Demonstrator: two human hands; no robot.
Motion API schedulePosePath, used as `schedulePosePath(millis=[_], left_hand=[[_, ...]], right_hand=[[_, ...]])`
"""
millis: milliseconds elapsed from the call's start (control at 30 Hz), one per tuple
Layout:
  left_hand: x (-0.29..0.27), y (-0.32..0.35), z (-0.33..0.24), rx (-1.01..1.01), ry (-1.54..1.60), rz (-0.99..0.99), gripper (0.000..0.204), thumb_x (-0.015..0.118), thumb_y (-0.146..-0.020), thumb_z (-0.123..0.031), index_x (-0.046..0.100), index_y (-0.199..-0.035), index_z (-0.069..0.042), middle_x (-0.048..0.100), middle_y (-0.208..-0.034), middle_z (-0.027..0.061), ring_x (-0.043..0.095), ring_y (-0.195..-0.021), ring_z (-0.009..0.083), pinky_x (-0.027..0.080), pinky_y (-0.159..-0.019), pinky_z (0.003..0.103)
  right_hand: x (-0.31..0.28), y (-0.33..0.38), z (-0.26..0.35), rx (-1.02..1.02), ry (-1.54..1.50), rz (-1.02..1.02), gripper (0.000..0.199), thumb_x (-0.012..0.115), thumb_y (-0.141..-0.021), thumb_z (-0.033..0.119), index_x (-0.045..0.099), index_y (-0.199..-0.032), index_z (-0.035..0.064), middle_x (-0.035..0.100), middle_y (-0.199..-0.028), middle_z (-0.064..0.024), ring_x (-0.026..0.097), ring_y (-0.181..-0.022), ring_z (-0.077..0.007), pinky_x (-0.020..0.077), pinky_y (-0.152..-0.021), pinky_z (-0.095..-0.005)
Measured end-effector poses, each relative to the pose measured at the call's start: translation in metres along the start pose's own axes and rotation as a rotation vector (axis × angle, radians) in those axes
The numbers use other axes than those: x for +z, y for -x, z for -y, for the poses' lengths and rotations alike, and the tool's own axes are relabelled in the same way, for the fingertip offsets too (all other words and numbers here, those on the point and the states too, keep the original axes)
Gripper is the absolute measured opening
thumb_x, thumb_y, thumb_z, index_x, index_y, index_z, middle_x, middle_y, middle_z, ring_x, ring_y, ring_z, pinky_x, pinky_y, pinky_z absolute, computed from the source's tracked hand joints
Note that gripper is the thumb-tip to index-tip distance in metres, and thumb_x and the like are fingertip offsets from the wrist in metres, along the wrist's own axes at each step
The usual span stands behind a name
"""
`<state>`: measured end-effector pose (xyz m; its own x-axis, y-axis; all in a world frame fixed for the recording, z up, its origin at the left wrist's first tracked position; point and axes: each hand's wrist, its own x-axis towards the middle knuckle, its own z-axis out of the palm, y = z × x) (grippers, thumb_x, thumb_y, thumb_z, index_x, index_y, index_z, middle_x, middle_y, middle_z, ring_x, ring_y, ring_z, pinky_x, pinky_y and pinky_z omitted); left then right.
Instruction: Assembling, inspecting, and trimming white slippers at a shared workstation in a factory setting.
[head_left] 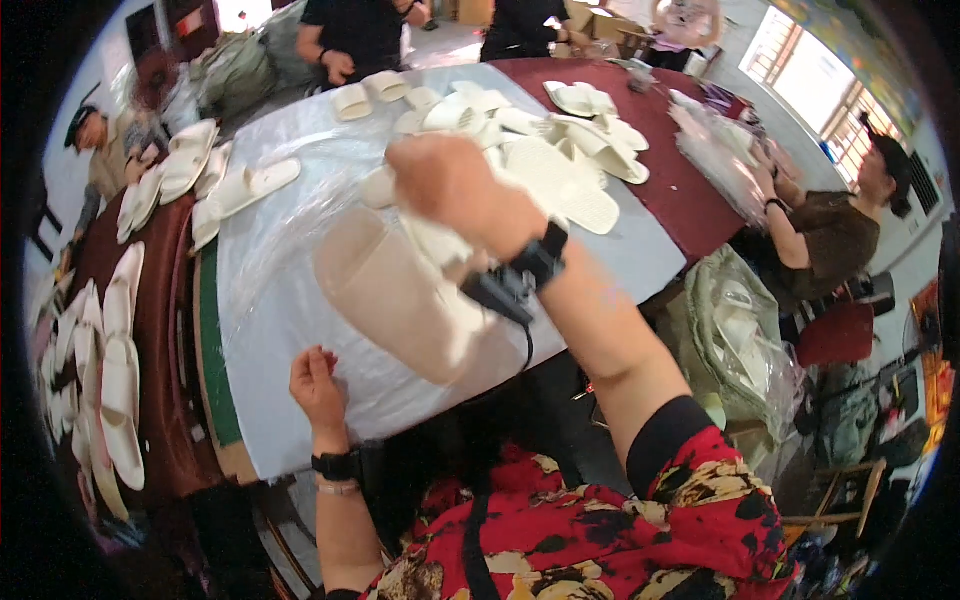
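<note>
Red-and-black floral sleeves fill the near edge, and from them the left hand (pixel 318 385) lies with loosely curled fingers on the clear plastic sheet (pixel 270 250), holding nothing, seemingly pinning the film flat at the table's near edge. Just beyond it, toward the right, a beige slipper (pixel 395 295) lies sole-up on the plastic, alone where both hands can reach it. Above the slipper the right hand (pixel 450 180) is raised and blurred, wrist banded with a black strap (pixel 540 255) and a small black device (pixel 497 292); whether it grips anything I cannot tell. Past that hand a heap of cream slippers (pixel 550 140) is piled, presumably stock kept within arm's reach. More slippers (pixel 110 370) line the dark red table edge left of the left hand. Other seated people work around the shared table, with bulging plastic bags (pixel 740 330) to the right and bright windows (pixel 810 60) beyond.
</note>
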<state>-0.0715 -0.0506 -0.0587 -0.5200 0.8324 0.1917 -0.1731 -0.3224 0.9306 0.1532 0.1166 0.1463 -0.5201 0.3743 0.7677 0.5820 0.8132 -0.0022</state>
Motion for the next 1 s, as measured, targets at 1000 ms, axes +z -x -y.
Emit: schedulePosePath(millis=[1000], left_hand=[[0.01, 0.013, -0.018, 0.105, -0.469, 0.146, 0.011, 0.059, -0.09, -0.01, 0.059, -0.086, 0.001, 0.057, -0.075, 0.0003, 0.051, -0.068, 0.0067, 0.044, -0.064, 0.022]], right_hand=[[0.024, 0.214, 0.037, 0.375, -0.197, 0.084, 0.011, 0.054, -0.078, 0.013, 0.052, -0.072, 0.0043, 0.054, -0.069, -0.0151, 0.053, -0.068, -0.0359, 0.0432, -0.063, -0.045]])
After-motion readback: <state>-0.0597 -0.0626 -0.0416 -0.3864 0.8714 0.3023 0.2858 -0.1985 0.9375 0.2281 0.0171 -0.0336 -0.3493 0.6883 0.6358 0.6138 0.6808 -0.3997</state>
